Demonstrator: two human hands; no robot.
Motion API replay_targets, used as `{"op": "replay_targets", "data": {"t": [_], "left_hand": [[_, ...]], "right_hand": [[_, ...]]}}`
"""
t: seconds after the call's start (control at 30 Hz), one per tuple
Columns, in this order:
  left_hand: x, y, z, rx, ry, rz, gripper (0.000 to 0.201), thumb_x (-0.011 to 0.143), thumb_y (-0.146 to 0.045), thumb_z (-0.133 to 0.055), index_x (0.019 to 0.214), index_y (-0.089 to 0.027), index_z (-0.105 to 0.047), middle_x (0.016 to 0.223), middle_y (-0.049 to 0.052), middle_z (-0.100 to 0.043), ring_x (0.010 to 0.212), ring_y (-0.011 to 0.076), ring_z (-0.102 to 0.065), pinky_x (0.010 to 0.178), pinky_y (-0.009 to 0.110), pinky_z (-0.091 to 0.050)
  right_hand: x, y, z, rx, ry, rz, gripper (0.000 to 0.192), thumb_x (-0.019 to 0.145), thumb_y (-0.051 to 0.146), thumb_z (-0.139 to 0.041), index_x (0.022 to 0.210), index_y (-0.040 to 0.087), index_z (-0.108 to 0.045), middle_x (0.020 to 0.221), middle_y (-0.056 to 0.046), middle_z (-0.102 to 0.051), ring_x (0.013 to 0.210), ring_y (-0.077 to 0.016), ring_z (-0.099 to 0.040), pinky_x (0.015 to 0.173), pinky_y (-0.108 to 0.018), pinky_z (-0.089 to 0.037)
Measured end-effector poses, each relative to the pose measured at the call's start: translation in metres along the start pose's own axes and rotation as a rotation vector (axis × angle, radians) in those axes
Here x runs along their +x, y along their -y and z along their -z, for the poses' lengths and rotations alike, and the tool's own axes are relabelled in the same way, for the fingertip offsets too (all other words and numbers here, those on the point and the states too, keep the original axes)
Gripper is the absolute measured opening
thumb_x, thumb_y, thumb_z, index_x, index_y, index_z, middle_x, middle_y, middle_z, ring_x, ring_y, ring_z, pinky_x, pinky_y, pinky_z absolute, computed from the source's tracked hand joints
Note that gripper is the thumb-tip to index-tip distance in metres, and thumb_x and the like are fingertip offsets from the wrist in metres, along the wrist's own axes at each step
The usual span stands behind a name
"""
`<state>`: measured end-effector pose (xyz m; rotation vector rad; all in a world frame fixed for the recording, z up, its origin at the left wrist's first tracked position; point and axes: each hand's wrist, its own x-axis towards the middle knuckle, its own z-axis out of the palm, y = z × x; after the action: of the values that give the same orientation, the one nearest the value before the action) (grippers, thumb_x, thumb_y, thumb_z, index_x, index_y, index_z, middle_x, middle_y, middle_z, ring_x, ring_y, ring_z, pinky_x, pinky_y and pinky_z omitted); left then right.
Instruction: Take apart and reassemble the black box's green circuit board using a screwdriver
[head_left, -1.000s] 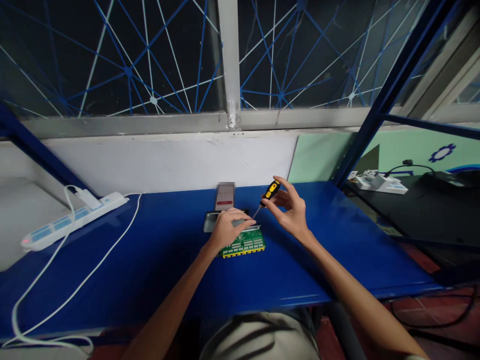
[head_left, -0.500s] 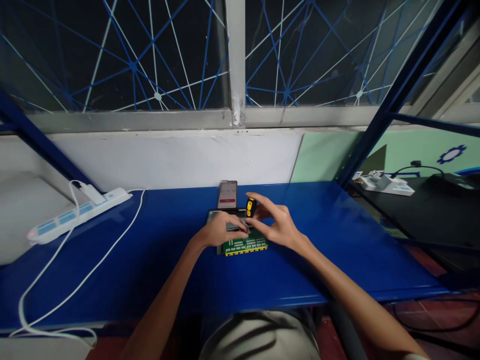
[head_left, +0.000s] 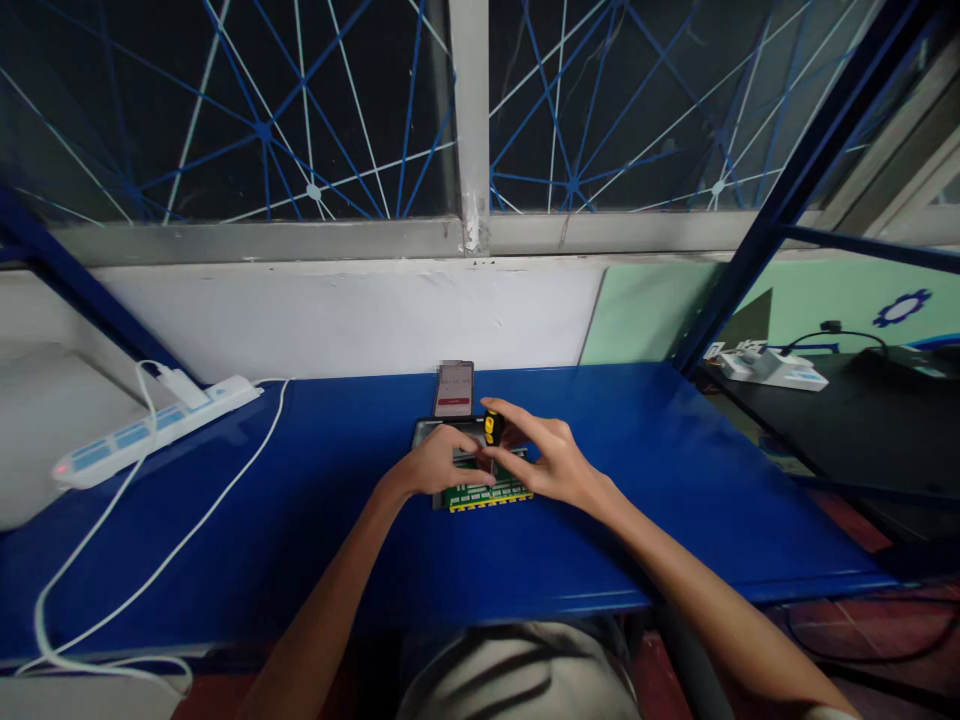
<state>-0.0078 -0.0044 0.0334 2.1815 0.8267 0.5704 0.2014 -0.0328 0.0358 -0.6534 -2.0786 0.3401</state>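
Head view: your left hand (head_left: pixel 433 468) lies palm down on the far left part of the green circuit board (head_left: pixel 487 492), fingers curled loosely and pressing it to the blue table (head_left: pixel 300 520); it grips nothing. Your right hand (head_left: pixel 546 462) rests just beside the left one, over the board's right half, its thumb and first fingers pinched narrowly around the yellow-and-black screwdriver (head_left: pixel 493 428). The screwdriver stands nearly upright between the two hands, handle uppermost, shaft pointing down to the board; the tip is hidden behind your fingers. The board lies flat directly beneath both hands, its near edge with a row of yellow connectors showing just in front of your knuckles. Beyond the fingertips, touching the far side of the board, sits a dark tray (head_left: pixel 431 432), and just behind that a phone (head_left: pixel 454 388) stands propped upright with a lit screen. Well to the left of your left hand, a white power strip (head_left: pixel 150 428) lies at an angle with a plug in it, and its white cable (head_left: pixel 142 585) loops toward the near table edge
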Motion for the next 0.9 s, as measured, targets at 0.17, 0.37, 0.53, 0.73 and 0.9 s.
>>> {"op": "replay_targets", "data": {"t": [0.17, 0.37, 0.53, 0.73, 0.9], "left_hand": [[0.002, 0.001, -0.004, -0.013, -0.004, -0.011, 0.025, 0.075, -0.035, -0.075, 0.068, -0.011, -0.074, 0.066, 0.001, -0.068, 0.063, 0.0135, -0.060, 0.057, 0.020, -0.042], [0.001, 0.000, -0.001, 0.002, 0.040, -0.050, 0.023, 0.082, -0.033, -0.069, 0.071, -0.013, -0.074, 0.070, 0.002, -0.068, 0.065, 0.0128, -0.059, 0.059, 0.019, -0.042], [0.000, 0.000, 0.000, 0.015, 0.058, -0.049, 0.024, 0.082, -0.033, -0.069, 0.071, -0.013, -0.074, 0.072, 0.002, -0.069, 0.066, 0.0135, -0.060, 0.062, 0.021, -0.044], [0.002, 0.002, -0.004, 0.024, -0.015, -0.040, 0.020, 0.075, -0.032, -0.075, 0.070, -0.013, -0.074, 0.069, 0.000, -0.068, 0.065, 0.0132, -0.060, 0.061, 0.021, -0.042], [0.002, 0.000, -0.002, 0.015, 0.036, -0.086, 0.020, 0.080, -0.028, -0.070, 0.066, -0.013, -0.073, 0.065, 0.000, -0.065, 0.060, 0.0114, -0.056, 0.058, 0.020, -0.041]], "right_hand": [[0.004, 0.002, 0.001, -0.041, 0.022, 0.058, 0.052, 0.093, 0.030, -0.055, 0.141, 0.021, -0.039, 0.093, -0.006, -0.067, 0.072, -0.0167, -0.064, 0.066, -0.033, -0.056], [0.019, 0.012, 0.010, -0.060, 0.140, 0.051, 0.052, 0.092, 0.030, -0.050, 0.141, 0.019, -0.039, 0.115, -0.011, -0.064, 0.085, -0.0206, -0.065, 0.074, -0.038, -0.056], [0.019, 0.015, 0.008, -0.002, 0.187, -0.029, 0.055, 0.089, 0.022, -0.046, 0.143, 0.018, -0.034, 0.107, -0.009, -0.066, 0.079, -0.0187, -0.064, 0.071, -0.037, -0.056], [0.012, 0.009, 0.001, -0.035, 0.048, -0.007, 0.048, 0.093, 0.032, -0.052, 0.138, 0.020, -0.041, 0.102, -0.008, -0.067, 0.075, -0.0165, -0.064, 0.069, -0.033, -0.055], [0.012, 0.014, 0.001, -0.116, 0.050, 0.031, 0.051, 0.092, 0.033, -0.052, 0.139, 0.018, -0.040, 0.106, -0.010, -0.066, 0.080, -0.0194, -0.064, 0.072, -0.037, -0.055]]}}
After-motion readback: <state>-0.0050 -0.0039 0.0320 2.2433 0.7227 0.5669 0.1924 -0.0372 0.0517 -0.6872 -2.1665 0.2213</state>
